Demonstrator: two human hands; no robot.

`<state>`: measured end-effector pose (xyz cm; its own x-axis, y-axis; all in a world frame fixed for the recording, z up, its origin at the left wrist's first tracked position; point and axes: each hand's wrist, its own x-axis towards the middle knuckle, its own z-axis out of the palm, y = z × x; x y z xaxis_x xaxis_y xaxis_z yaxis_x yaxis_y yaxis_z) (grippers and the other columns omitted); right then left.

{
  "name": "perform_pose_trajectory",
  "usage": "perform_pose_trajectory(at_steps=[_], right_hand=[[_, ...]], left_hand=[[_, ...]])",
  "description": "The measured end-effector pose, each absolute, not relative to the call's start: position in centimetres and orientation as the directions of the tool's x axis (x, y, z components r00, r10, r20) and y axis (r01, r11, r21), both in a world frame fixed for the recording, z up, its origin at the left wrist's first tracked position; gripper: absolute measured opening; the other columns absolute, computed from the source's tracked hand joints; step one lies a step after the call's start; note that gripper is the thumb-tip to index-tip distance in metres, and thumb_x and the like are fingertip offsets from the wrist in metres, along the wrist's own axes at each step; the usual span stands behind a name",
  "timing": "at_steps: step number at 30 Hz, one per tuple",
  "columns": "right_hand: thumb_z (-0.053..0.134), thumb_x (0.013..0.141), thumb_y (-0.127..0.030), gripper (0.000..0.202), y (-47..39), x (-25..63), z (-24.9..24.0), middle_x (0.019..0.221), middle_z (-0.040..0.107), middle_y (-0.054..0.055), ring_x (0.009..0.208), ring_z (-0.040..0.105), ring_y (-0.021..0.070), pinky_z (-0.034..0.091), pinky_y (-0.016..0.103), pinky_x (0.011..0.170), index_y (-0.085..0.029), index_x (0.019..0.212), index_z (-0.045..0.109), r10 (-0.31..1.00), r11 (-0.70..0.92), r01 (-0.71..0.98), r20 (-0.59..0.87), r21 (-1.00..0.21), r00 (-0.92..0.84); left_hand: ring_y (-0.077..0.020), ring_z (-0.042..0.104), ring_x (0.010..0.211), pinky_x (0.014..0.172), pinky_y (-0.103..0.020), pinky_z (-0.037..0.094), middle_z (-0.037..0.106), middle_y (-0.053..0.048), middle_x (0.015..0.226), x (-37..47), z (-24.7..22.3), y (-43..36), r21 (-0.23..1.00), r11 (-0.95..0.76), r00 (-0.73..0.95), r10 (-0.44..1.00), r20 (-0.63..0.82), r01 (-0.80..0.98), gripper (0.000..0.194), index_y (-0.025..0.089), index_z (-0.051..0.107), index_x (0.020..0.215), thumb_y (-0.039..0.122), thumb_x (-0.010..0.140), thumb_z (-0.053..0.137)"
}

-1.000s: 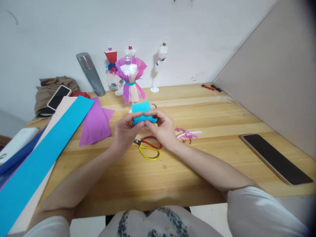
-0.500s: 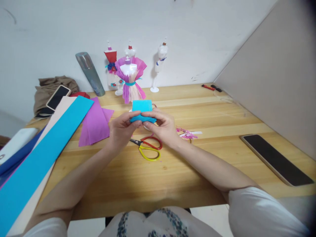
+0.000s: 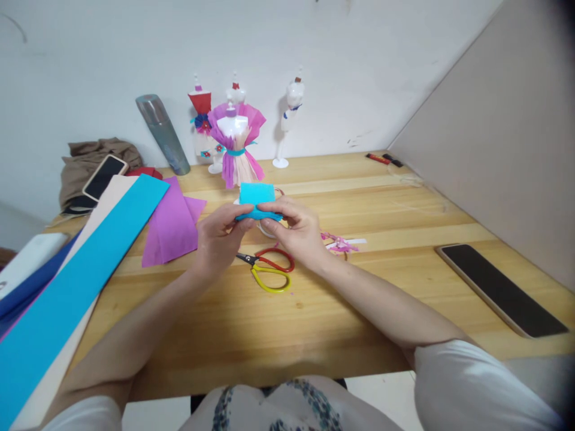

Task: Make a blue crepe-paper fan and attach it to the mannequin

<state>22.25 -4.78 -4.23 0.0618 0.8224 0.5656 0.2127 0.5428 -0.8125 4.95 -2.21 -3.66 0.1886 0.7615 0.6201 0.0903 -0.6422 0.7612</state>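
Observation:
A small piece of blue crepe paper [image 3: 257, 193] is held up between both hands over the middle of the table, its lower edge folded or gathered. My left hand [image 3: 221, 234] pinches its left side with thumb and forefinger. On the right side, my right hand [image 3: 297, 232] grips it the same way. Below the hands lie scissors [image 3: 268, 269] with one red and one yellow handle. Just behind the paper stands a mini dress form [image 3: 237, 140] dressed in purple and cream crepe paper with a blue band.
Long blue crepe strips [image 3: 90, 275] and purple paper [image 3: 173, 227] lie at left. Behind stand a metal bottle [image 3: 164, 134] and other dress forms [image 3: 291, 114]. Pink scraps [image 3: 339, 242] lie right of the hands. A phone [image 3: 501, 290] rests at far right, another phone [image 3: 105, 178] at far left.
Almost nothing differs. The gathered lower edge of the blue paper looks slightly flatter between my fingers; both hands keep their pinch.

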Motion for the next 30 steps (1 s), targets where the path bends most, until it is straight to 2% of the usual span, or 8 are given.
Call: perform_pose_trajectory(at_steps=[9,18,23,30], right_hand=[[0.068,0.083,-0.022,0.018,-4.72,22.48,-4.02,0.099,0.076,0.003,0.091,0.068,0.0206,0.054,0.038,0.081,-0.025,0.099,0.075,0.843,0.521,0.230,0.538,-0.822,0.013],[0.067,0.083,-0.021,0.016,-4.48,22.60,-4.19,0.097,0.077,0.004,0.090,0.068,0.0210,0.054,0.039,0.081,-0.025,0.096,0.075,0.834,0.523,0.297,0.551,-0.799,0.013],[0.067,0.085,-0.023,0.012,-4.70,22.45,-4.09,0.095,0.075,0.004,0.091,0.067,0.0217,0.053,0.041,0.082,-0.026,0.093,0.075,0.819,0.538,0.299,0.573,-0.788,0.036],[0.066,0.086,-0.024,0.009,-4.75,22.37,-4.08,0.092,0.074,0.005,0.088,0.065,0.0214,0.052,0.040,0.080,-0.024,0.090,0.074,0.823,0.521,0.338,0.567,-0.784,0.047]], left_hand=[[-0.0146,0.067,0.073,0.067,-0.026,0.052,0.076,-0.003,0.083,4.90,-3.39,-2.06,0.692,-0.690,0.194,0.724,0.662,0.214,0.015,0.023,0.078,0.089,0.036,0.085,0.076],[-0.0143,0.066,0.073,0.067,-0.026,0.052,0.074,-0.002,0.082,4.82,-3.56,-1.98,0.660,-0.711,0.200,0.702,0.683,0.242,0.011,0.022,0.077,0.089,0.031,0.085,0.073],[-0.0142,0.067,0.074,0.066,-0.025,0.052,0.074,-0.003,0.083,4.93,-3.57,-2.11,0.691,-0.693,0.187,0.721,0.668,0.203,0.009,0.022,0.077,0.089,0.029,0.083,0.075],[-0.0140,0.066,0.069,0.064,-0.026,0.053,0.074,-0.002,0.080,5.14,-3.81,-2.24,0.803,-0.568,0.137,0.823,0.551,0.183,0.014,0.020,0.077,0.089,0.028,0.077,0.077]])
